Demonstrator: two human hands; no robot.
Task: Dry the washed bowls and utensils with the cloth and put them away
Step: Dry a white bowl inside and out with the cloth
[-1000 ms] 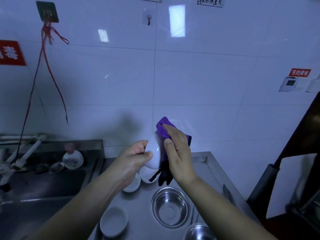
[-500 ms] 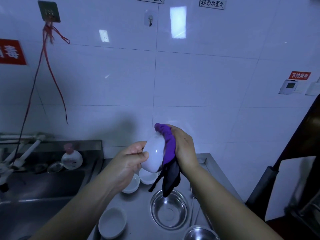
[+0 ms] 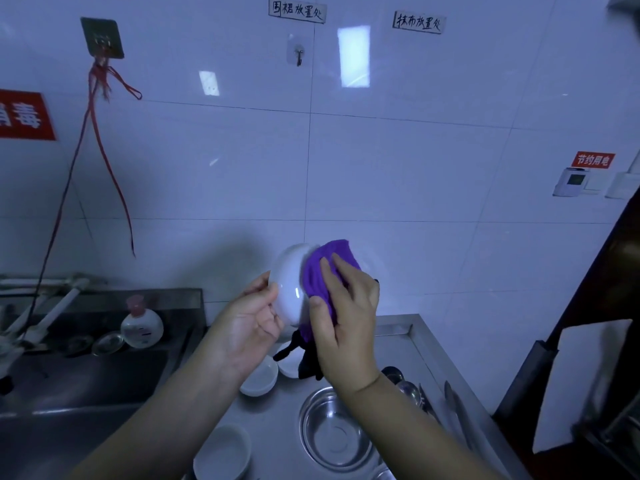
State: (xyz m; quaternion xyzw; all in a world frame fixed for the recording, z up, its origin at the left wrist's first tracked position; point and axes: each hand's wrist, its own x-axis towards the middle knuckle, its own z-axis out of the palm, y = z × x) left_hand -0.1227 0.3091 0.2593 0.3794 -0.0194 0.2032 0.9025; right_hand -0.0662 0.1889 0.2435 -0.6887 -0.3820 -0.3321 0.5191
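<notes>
Up at chest height, left hand (image 3: pixel 254 325) grips the white bowl (image 3: pixel 290 282) while right hand (image 3: pixel 343 318) presses purple cloth (image 3: pixel 320 282) against it.

2 bare forearms, no sleeves.
</notes>
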